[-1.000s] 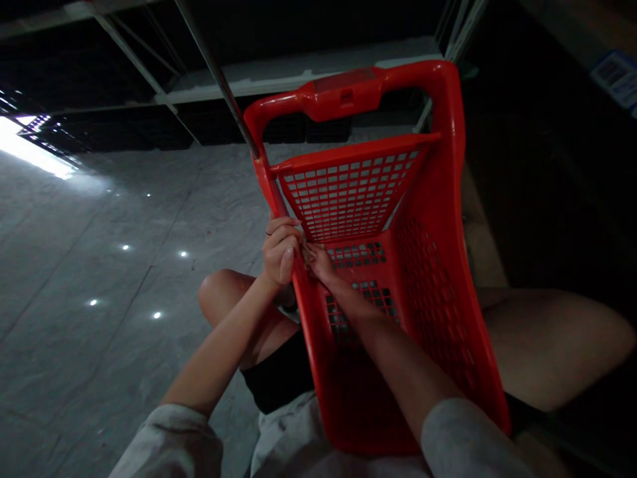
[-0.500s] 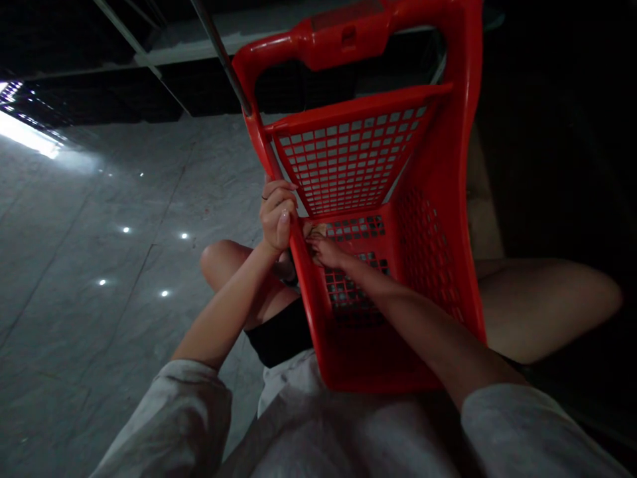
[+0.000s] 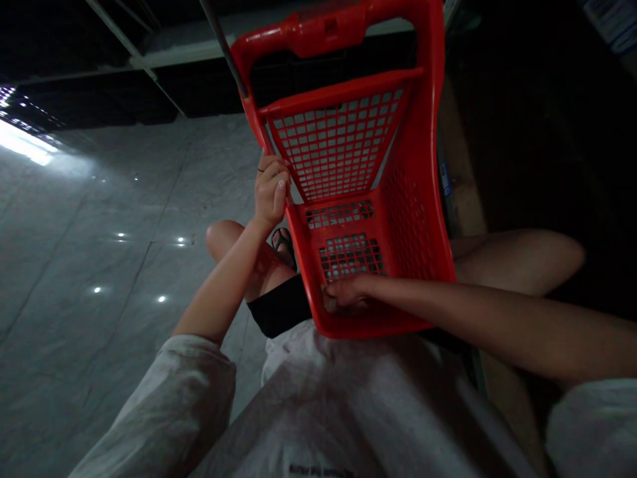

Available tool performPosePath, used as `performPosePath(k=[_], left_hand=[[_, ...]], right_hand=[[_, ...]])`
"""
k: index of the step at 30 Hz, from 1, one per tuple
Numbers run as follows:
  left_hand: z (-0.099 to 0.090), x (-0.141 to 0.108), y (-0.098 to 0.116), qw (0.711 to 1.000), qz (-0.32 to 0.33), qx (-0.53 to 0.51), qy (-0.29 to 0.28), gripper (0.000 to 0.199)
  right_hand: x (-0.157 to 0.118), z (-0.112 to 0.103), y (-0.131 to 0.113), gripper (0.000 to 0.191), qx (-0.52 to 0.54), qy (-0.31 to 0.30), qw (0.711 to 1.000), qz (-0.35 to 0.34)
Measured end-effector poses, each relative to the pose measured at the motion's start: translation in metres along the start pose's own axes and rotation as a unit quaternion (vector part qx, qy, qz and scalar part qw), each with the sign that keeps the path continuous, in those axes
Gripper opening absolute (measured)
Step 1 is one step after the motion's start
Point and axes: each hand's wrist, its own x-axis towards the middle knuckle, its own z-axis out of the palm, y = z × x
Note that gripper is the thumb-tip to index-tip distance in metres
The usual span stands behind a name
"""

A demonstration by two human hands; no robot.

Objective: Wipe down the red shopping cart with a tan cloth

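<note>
Head view: a red basket (image 3: 428,133) fills the centre of the frame, its near end against the lap and a bent leg to either side, a position that probably keeps it from sliding. Left hand (image 3: 271,189), just left of centre, is wrapped around the basket's left rim, thumb along the outside, seemingly to steady it. Right hand (image 3: 346,293) reaches inside at the lower centre, fingers curled against the near left inner wall; too little shows to say whether they grip anything. Smooth, glossy plastic forms the basket: rounded rims, square-holed bottom, slotted right wall, and a tilted lattice panel (image 3: 343,91) below a thick looped handle (image 3: 326,33) at the top. A slim metal rod (image 3: 226,50) meets the upper left corner. Grey, faintly polished floor (image 3: 124,345) spreads across the left, mirroring small lights, while soft, creased pale shirt (image 3: 323,398) cloth covers the bottom.
</note>
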Motion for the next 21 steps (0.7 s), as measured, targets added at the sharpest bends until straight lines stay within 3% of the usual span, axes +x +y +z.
performPosePath(k=[4, 6, 8, 10, 13, 18, 19, 21], left_hand=[[-0.007, 0.002, 0.011, 1.000, 0.000, 0.021, -0.018, 0.059], [-0.011, 0.003, 0.015, 0.999, 0.009, 0.024, -0.031, 0.055], [-0.015, 0.003, 0.016, 0.998, 0.017, 0.026, -0.045, 0.053], [-0.018, 0.004, 0.016, 0.998, 0.026, 0.023, -0.051, 0.051], [-0.019, 0.003, 0.017, 0.998, 0.030, 0.013, -0.046, 0.048], [-0.018, 0.001, 0.021, 0.999, 0.022, 0.015, -0.041, 0.045], [-0.018, 0.000, 0.022, 0.999, 0.020, 0.015, -0.036, 0.044], [-0.018, 0.000, 0.024, 0.999, 0.018, 0.018, -0.031, 0.045]], right_hand=[[-0.029, 0.008, -0.021, 0.013, 0.069, -0.019, 0.997, 0.039], [-0.038, 0.011, -0.037, 0.013, 0.132, 0.038, 0.990, 0.041], [-0.041, 0.012, -0.056, 0.011, 0.255, 0.150, 0.954, 0.035], [-0.037, 0.006, -0.077, 0.014, 0.395, 0.252, 0.883, 0.028], [-0.021, -0.022, -0.105, 0.022, 0.506, 0.334, 0.795, -0.005], [0.018, -0.106, -0.133, 0.015, 0.545, 0.477, 0.671, -0.157], [0.027, -0.119, -0.135, 0.014, 0.523, 0.503, 0.659, -0.198], [0.045, -0.131, -0.135, 0.015, 0.455, 0.530, 0.672, -0.245]])
